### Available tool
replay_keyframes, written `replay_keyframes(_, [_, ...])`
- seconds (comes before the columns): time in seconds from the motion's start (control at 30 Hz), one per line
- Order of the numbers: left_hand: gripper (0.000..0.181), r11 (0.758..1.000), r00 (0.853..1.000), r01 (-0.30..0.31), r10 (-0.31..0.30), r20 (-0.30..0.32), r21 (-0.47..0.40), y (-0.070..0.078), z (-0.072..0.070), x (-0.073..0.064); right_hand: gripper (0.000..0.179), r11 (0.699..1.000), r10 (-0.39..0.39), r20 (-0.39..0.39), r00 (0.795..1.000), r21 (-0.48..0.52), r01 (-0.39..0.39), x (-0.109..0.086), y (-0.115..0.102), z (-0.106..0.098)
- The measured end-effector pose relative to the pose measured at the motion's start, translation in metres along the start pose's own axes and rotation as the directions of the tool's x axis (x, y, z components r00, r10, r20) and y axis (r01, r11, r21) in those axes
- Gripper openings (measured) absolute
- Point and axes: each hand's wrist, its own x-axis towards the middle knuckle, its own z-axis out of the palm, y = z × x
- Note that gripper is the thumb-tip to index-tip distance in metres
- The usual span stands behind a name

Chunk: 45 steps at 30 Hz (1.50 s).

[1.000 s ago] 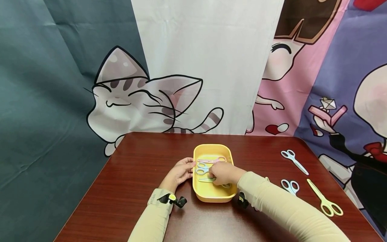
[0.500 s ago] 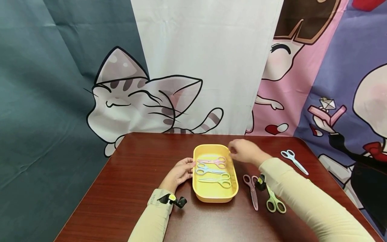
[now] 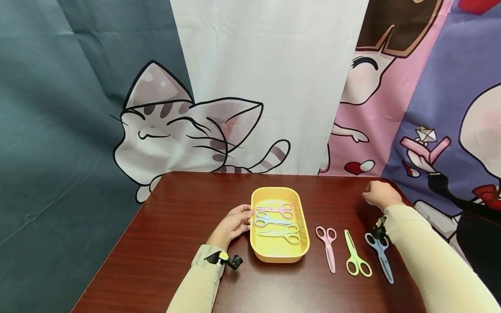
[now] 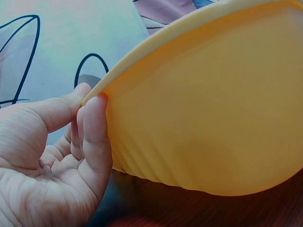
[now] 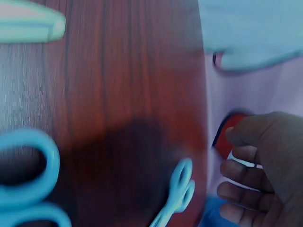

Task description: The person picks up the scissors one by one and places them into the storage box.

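Note:
A yellow tray (image 3: 301,243) sits mid-table with pink scissors (image 3: 275,209), blue scissors (image 3: 274,222) and green scissors (image 3: 279,236) lying in it. My left hand (image 3: 246,216) pinches the tray's left rim; in the left wrist view the thumb and forefinger (image 4: 97,113) clamp the tray's edge (image 4: 203,109). My right hand (image 3: 369,195) hovers over the table's far right corner with its fingers loosely curled and holding nothing. In the right wrist view it (image 5: 236,161) hangs just above and apart from light blue scissors (image 5: 179,191); those scissors are hidden in the head view.
Right of the tray, pink scissors (image 3: 326,245), green scissors (image 3: 354,256) and darker blue scissors (image 3: 379,254) lie side by side on the dark red table (image 3: 176,243). A printed cartoon backdrop (image 3: 195,121) hangs close behind the table's far edge.
My right hand has left the tray and swung right to the far right corner, uncovering the green scissors in the tray. My left hand still holds the rim.

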Motion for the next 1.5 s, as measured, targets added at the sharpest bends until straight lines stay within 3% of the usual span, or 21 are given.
replay_keyframes(0.2, [0.006,1.000,1.000,0.002,-0.002,0.001,0.008,0.001,0.000,-0.001,0.026,0.993,0.118,0.042,0.992,0.016,-0.118,-0.015,0.042,0.010])
replay_keyframes(0.37, [0.007,1.000,1.000,0.000,0.000,0.005,0.003,0.002,0.001,-0.001,0.030,0.989,0.146,0.053,0.988,0.000,-0.147,-0.019,0.062,0.021])
replay_keyframes(0.6, [0.008,1.000,1.000,0.002,-0.002,-0.001,0.010,0.001,0.000,0.000,0.025,0.990,0.140,0.030,0.990,-0.024,-0.139,-0.022,0.066,0.025])
replay_keyframes(0.8, [0.008,1.000,1.000,-0.008,0.008,0.001,0.007,0.001,0.000,0.000,0.022,0.995,0.096,-0.058,0.994,-0.022,-0.098,-0.019,0.060,0.031])
replay_keyframes(0.93, [0.008,1.000,1.000,-0.006,0.006,0.001,0.000,-0.001,-0.001,0.000,0.021,1.000,0.025,-0.123,0.992,0.012,-0.024,-0.012,0.036,0.031])
replay_keyframes(1.13, [0.007,1.000,1.000,-0.004,0.004,-0.009,0.002,-0.002,-0.001,0.000,0.023,0.986,-0.166,-0.185,0.969,-0.016,0.166,-0.003,-0.035,0.018])
replay_keyframes(1.3, [0.007,1.000,1.000,-0.006,0.006,-0.011,-0.002,-0.003,0.000,0.000,0.015,0.939,-0.343,-0.215,0.914,-0.058,0.339,-0.008,-0.098,0.019])
replay_keyframes(1.5, [0.007,1.000,1.000,-0.003,0.003,0.000,-0.009,-0.004,-0.001,0.002,0.014,0.840,-0.543,-0.186,0.819,-0.101,0.534,-0.032,-0.167,0.038])
